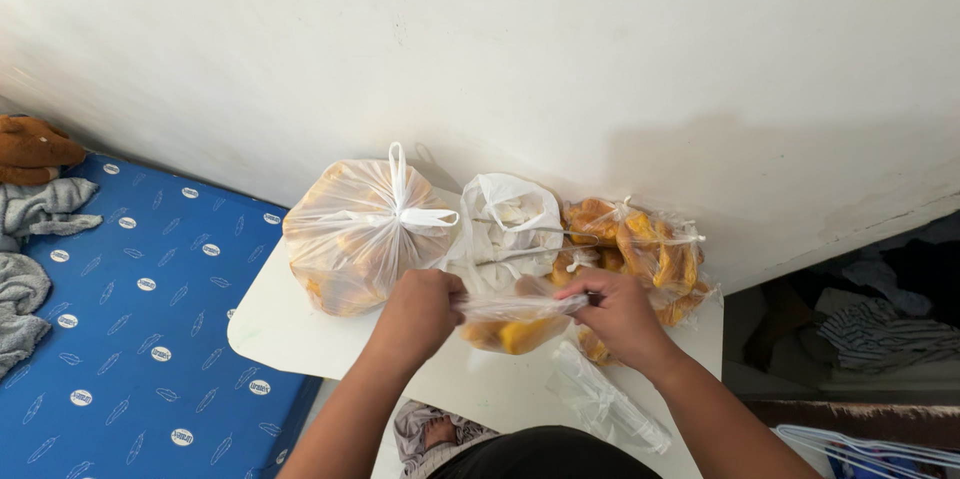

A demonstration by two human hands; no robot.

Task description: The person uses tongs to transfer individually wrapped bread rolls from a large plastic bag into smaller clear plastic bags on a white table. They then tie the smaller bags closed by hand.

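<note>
My left hand (418,316) and my right hand (618,314) each pinch one end of a small clear plastic bag (515,324) holding orange-yellow food pieces, stretching its top between them just above a white table (280,329). Behind it, against the wall, stand a large tied translucent bag of orange food (355,234), a knotted white plastic bag (512,224) and a clear bag of orange pieces (640,249). A bundle of empty clear bags (605,404) lies on the table under my right forearm.
A blue patterned mattress (150,309) lies left of the table, with grey cloth (30,249) and a brown plush toy (35,149) on it. White wall behind. Clothes (880,329) and white hangers (880,444) sit at the right.
</note>
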